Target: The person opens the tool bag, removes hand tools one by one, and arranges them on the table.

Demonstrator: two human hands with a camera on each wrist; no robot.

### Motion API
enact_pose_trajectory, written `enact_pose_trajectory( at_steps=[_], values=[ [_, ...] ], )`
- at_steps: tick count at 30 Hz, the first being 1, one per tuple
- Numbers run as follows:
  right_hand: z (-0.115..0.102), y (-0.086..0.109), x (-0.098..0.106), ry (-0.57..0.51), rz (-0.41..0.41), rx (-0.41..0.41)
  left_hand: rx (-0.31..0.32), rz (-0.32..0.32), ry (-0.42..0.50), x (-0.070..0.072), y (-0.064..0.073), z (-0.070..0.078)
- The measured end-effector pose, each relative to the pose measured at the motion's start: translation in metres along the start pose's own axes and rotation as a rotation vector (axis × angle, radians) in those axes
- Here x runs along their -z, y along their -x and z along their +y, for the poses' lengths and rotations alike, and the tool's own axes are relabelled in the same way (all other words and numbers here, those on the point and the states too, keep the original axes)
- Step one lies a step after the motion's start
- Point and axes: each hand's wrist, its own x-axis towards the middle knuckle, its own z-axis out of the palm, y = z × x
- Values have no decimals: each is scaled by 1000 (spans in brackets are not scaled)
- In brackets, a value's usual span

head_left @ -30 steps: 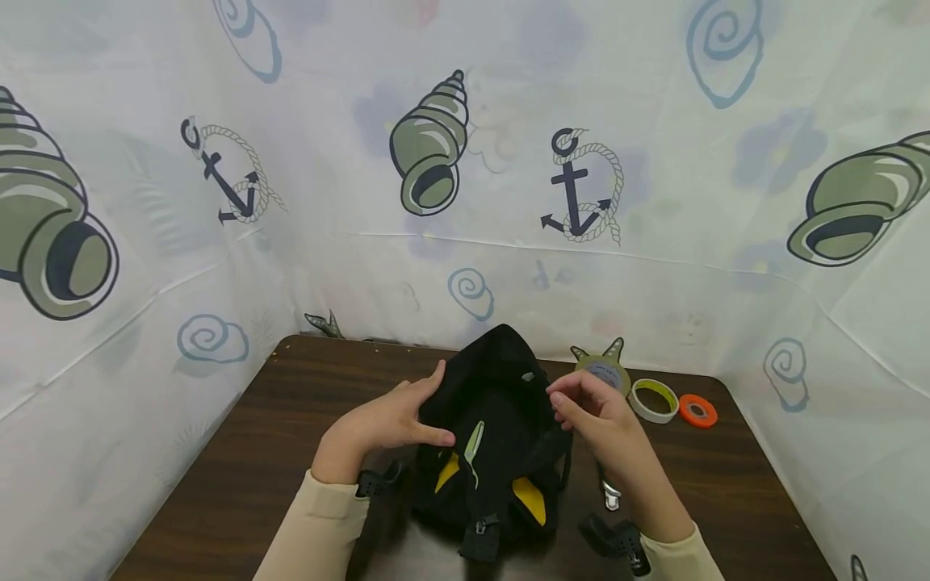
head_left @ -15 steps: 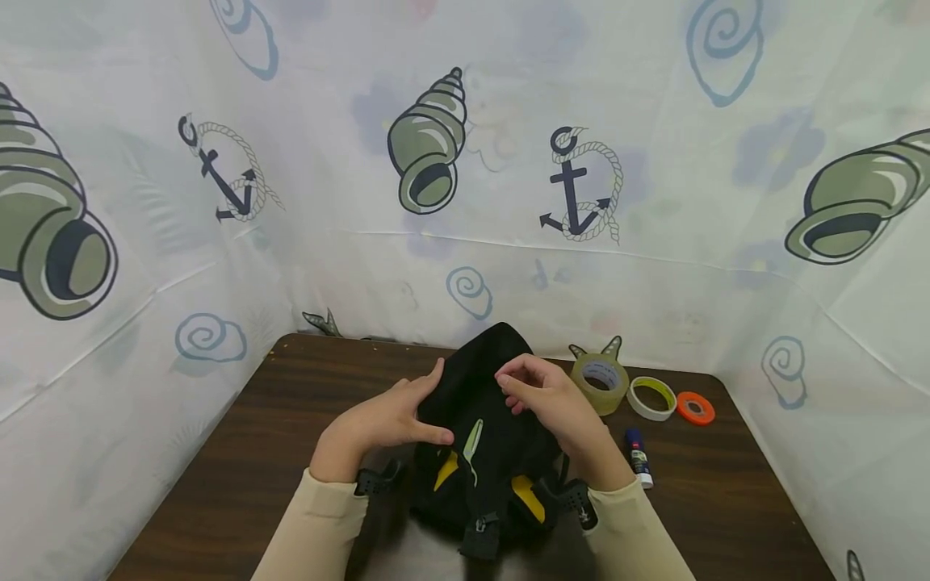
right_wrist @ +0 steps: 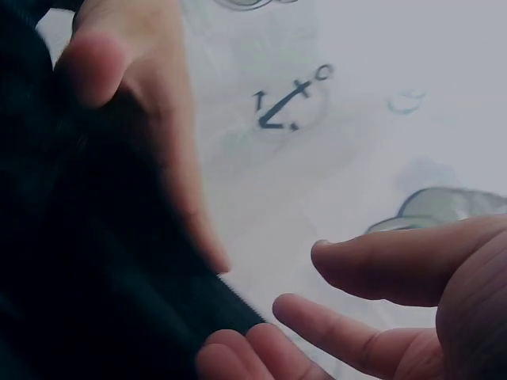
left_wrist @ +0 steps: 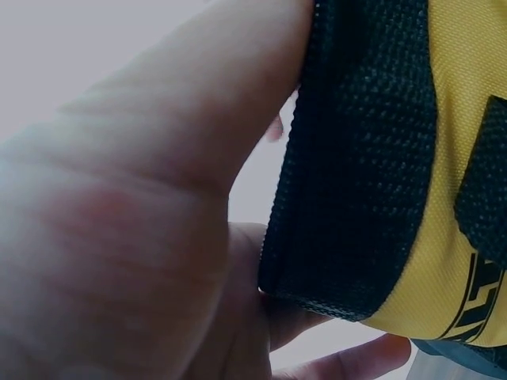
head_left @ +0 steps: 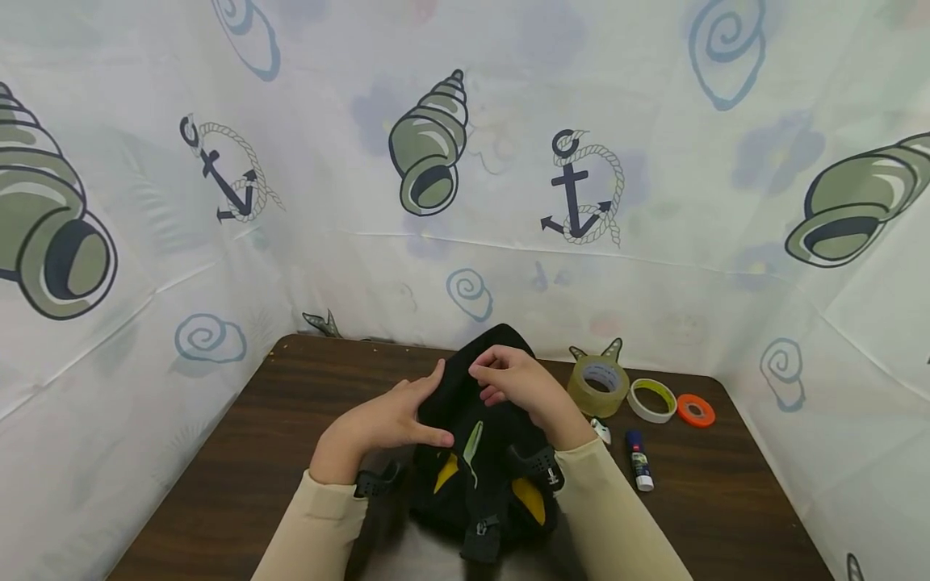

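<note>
A black fabric bag (head_left: 450, 375) with yellow patches and a dark strap stands upright in the middle of the table in the head view. My left hand (head_left: 388, 424) holds its left side, thumb across the front and fingers behind. The left wrist view shows the bag's dark woven edging (left_wrist: 356, 158) beside that hand. Over the bag's upper front is my right hand (head_left: 519, 383). In the right wrist view, the right thumb and index finger (right_wrist: 341, 324) are apart with nothing visible between them, and other fingertips are by the bag's edge (right_wrist: 230, 309).
On the brown table (head_left: 291, 403), right of the bag, are clear tape (head_left: 581, 395), a white tape roll (head_left: 639, 407), an orange ring-shaped roll (head_left: 689, 415), a glue stick (head_left: 639, 461) and a small white object (head_left: 601, 430). A printed cloth (head_left: 327, 161) hangs behind.
My right hand has moved left from the bag's right side to over its upper front, uncovering the glue stick and the small white object. The left hand and bag stay put.
</note>
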Motion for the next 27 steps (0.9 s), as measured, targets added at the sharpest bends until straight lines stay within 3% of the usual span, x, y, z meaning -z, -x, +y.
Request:
enact_pose_trajectory(
  at_steps=[4,9,13,17,23,27],
  values=[
    [10,-19,-7,-4,-29,-49,-13,6,-10,-1,0,0],
    [31,-39,-16,-125,-78,-123,-16,2,-18,-1,1,-2],
    [47,-47,-20,-149,-74,-174,-22,1,-25,0,2,-2],
    [66,-51,-25,-100,-63,-242,-24,-3,-31,1,5,-4],
    [101,-56,-37,69,-85,-333,-10,-12,-32,2,9,-7],
    [105,-55,-43,150,-71,-354,-18,-11,-35,3,10,-7]
  ],
)
